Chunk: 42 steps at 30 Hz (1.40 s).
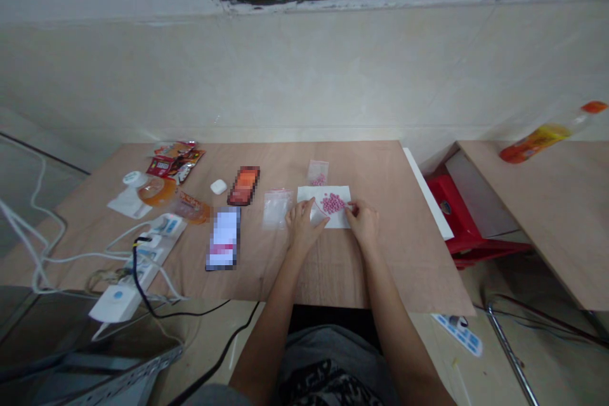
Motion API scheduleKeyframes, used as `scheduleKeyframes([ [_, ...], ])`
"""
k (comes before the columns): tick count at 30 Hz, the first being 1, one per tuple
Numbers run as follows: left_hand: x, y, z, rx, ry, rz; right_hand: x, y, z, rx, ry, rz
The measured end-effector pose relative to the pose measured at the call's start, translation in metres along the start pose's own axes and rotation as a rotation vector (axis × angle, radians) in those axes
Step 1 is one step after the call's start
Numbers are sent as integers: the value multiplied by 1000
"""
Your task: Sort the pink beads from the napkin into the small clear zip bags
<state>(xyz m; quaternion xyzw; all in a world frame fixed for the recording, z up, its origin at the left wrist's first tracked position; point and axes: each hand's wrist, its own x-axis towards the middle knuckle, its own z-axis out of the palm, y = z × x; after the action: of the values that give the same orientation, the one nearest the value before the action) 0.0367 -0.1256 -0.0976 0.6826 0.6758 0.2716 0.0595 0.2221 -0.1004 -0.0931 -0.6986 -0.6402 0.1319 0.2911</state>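
Observation:
A small heap of pink beads [332, 203] lies on a sheet of white paper [340, 223] on the wooden table. My left hand [301, 223] rests at the paper's left side, thumb and forefinger spread apart. A thin, faint curved line, possibly a thread, shows near those fingertips. At the heap's right edge, the fingers of my right hand [363, 221] are pinched together; what sits between them is too small to make out. Just behind the paper is a small clear bag [318, 171] with more pink beads. Left of my left hand lies a clear zip bag [277, 208].
Two phones, one [243, 186] behind the other [223, 238], lie left of the bags, near a white case [219, 186]. Further left are an orange drink bottle [159, 191], snack packets [175, 160] and a cabled power strip [143, 263]. A red stool [454, 212] stands right.

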Motion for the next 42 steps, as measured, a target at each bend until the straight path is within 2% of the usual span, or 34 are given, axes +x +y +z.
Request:
scheduleKeyframes([
  [7, 1, 3, -3, 21, -53, -6, 3, 0, -1, -13, -48, 14],
  [12, 1, 3, -2, 7, -47, -24, 4, -2, -2, -29, -87, 6],
  [23, 2, 4, -5, -4, -99, -40, 5, 1, 2, 13, -43, -31],
  [28, 2, 1, -3, -16, -103, -16, 3, -10, 0, 173, -50, -20],
  [33, 2, 1, -5, -30, -129, -9, 2, -28, 9, 391, -159, -88],
  [38, 3, 1, -8, -47, -151, -28, 1, -32, 20, 415, -227, -163],
  [42, 3, 0, -9, -77, -135, -17, 1, -31, 22, 432, -265, -172],
])
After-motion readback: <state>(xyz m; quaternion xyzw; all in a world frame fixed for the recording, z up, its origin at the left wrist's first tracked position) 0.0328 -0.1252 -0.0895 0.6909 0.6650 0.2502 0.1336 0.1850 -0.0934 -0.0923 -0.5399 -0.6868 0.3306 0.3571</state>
